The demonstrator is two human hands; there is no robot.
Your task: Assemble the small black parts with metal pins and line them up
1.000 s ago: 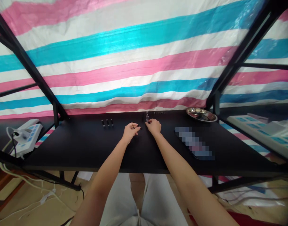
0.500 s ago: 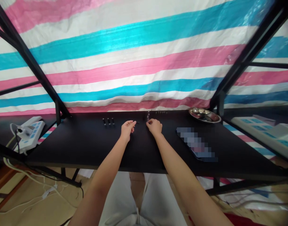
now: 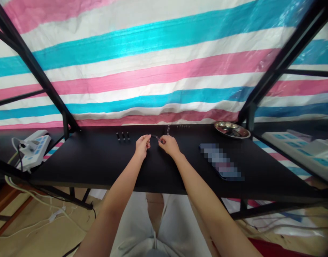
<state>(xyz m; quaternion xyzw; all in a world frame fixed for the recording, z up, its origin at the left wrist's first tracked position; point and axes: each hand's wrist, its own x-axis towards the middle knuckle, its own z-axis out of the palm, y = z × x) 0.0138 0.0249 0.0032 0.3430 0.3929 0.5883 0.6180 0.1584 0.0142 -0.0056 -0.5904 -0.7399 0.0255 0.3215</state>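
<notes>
Over the black table (image 3: pixel 94 160), my left hand (image 3: pixel 142 146) pinches a thin dark stick-like piece (image 3: pixel 153 135) that points right. My right hand (image 3: pixel 170 146) is closed on a small, shiny, clear-looking piece (image 3: pixel 157 138), held against or very near the stick's tip; I cannot tell whether they touch. Just beyond my right hand stands a short line of small clear pieces (image 3: pixel 168 129). Left of my hands lie three short black cylinders (image 3: pixel 123 136) with pale ends. Farther back on the right is a row of tiny pieces (image 3: pixel 183 126), too small to name.
A round shiny metal dish (image 3: pixel 231 136) sits at the back right. Nearer lies a pixelated, flat, dark-blue object (image 3: pixel 220 162). Black frame posts flank the table. Power strips (image 3: pixel 36 151) with cables are at the left, and a striped sheet (image 3: pixel 153 78) hangs behind.
My right hand has moved left from the line of clear pieces, bringing one small piece to the dark stick. My left hand has shifted slightly left, still pinching the stick.
</notes>
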